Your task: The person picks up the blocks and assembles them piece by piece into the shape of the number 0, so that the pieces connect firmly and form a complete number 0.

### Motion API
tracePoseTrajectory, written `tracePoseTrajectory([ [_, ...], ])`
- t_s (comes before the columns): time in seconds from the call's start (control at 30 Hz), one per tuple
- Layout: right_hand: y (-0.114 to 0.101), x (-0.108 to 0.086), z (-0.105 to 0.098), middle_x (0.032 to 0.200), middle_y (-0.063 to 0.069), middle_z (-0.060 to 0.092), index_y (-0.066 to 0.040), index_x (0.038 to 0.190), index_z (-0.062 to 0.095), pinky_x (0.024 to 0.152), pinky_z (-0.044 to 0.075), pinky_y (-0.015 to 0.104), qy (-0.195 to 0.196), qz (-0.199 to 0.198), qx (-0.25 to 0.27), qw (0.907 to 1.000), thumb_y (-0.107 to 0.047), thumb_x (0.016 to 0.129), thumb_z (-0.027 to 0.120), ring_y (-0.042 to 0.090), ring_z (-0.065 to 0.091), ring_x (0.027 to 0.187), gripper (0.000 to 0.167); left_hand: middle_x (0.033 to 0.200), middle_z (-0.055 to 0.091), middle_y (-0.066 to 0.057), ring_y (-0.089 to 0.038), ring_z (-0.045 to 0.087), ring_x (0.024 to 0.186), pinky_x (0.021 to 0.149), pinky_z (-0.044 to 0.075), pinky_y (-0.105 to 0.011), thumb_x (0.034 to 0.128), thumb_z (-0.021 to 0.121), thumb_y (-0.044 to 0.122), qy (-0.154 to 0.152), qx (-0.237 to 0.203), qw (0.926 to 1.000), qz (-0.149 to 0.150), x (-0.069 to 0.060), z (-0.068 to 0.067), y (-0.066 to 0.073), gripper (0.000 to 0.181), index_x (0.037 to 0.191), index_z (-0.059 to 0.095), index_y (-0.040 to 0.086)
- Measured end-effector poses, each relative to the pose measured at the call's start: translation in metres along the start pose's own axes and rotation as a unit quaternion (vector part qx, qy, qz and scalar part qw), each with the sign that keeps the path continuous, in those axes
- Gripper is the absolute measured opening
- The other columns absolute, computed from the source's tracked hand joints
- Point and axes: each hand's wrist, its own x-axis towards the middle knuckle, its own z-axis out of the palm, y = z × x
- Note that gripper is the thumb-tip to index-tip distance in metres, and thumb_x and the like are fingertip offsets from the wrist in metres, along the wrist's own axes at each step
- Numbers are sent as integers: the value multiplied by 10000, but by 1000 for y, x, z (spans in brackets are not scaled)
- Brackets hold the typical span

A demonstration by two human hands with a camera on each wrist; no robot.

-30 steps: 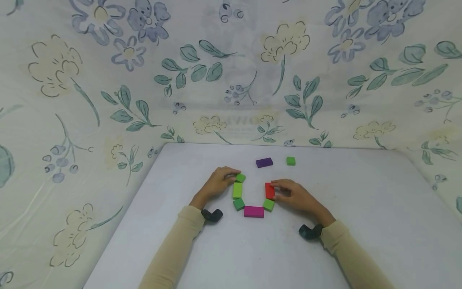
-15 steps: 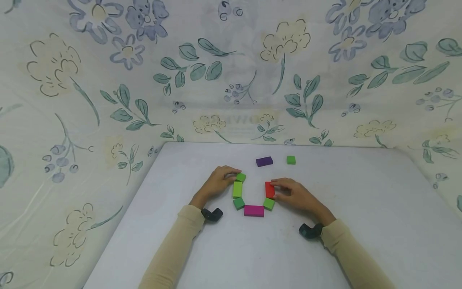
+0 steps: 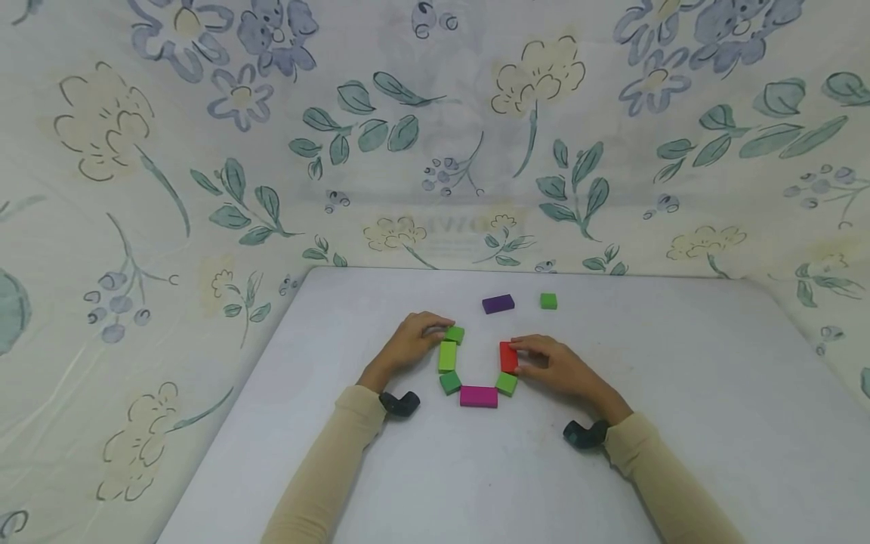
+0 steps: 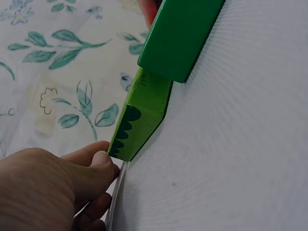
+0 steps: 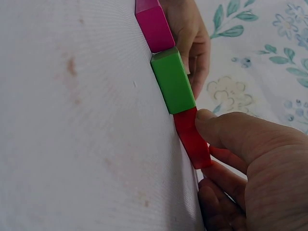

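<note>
On the white table, a U of small blocks opens away from me. My left hand point(image 3: 411, 341) pinches a small green block point(image 3: 455, 335) at the U's far left end, between thumb and index finger. Below it lie a lime block point(image 3: 447, 357) and a darker green block point(image 3: 450, 383). A magenta block point(image 3: 479, 397) forms the base, followed by another green block point(image 3: 506, 384). My right hand point(image 3: 559, 368) holds a red block point(image 3: 507, 357), thumb and index finger on it. In the right wrist view, the red block point(image 5: 192, 139) touches the green block point(image 5: 174, 82).
Behind the U lie a purple block point(image 3: 498, 304) and a separate green block point(image 3: 548, 301). The white table point(image 3: 435, 483) ends at a floral cloth backdrop point(image 3: 435, 211). Dark wrist devices point(image 3: 399, 405) sit on both wrists.
The small green block in my left fingers has turned slightly and shifted a little to the right. The right hand and the red block stay in place.
</note>
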Motion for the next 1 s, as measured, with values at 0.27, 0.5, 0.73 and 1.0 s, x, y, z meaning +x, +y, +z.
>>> tracePoseTrajectory([
  [0.27, 0, 0, 0, 1431, 98, 580, -128, 1367, 610, 1064, 485, 488, -1, -87, 3, 10000, -225, 907, 743, 310, 555, 1303, 489, 1320, 654, -31, -281, 511, 1306, 1146, 370, -499, 1002, 600, 249, -15, -135, 9998, -127, 0, 1, 0, 303, 1293, 660, 186],
  [0.5, -1, -1, -1, 1431, 85, 580, -132, 1370, 608, 1062, 490, 474, -12, -53, 19, 10000, -214, 899, 749, 294, 553, 1307, 498, 1319, 654, -27, -276, 513, 1311, 1149, 375, -489, 997, 610, 251, 44, -99, 9998, -193, 0, 2, 1, 299, 1284, 666, 191],
  [0.73, 0, 0, -2, 1442, 78, 571, -137, 1374, 604, 1070, 485, 469, -62, 17, 70, 10000, -213, 897, 750, 288, 544, 1319, 504, 1331, 654, -36, -274, 520, 1324, 1150, 382, -478, 985, 631, 261, 71, -196, 9996, -180, 1, 2, 2, 313, 1282, 667, 168],
  [1.0, -1, 0, -3, 1448, 77, 566, -150, 1377, 602, 1075, 480, 480, -98, 90, 142, 9998, -221, 897, 751, 292, 536, 1329, 508, 1301, 676, -56, -269, 550, 1309, 1151, 392, -456, 975, 648, 213, 168, -380, 9991, -90, 3, 3, 1, 291, 1251, 681, 127],
])
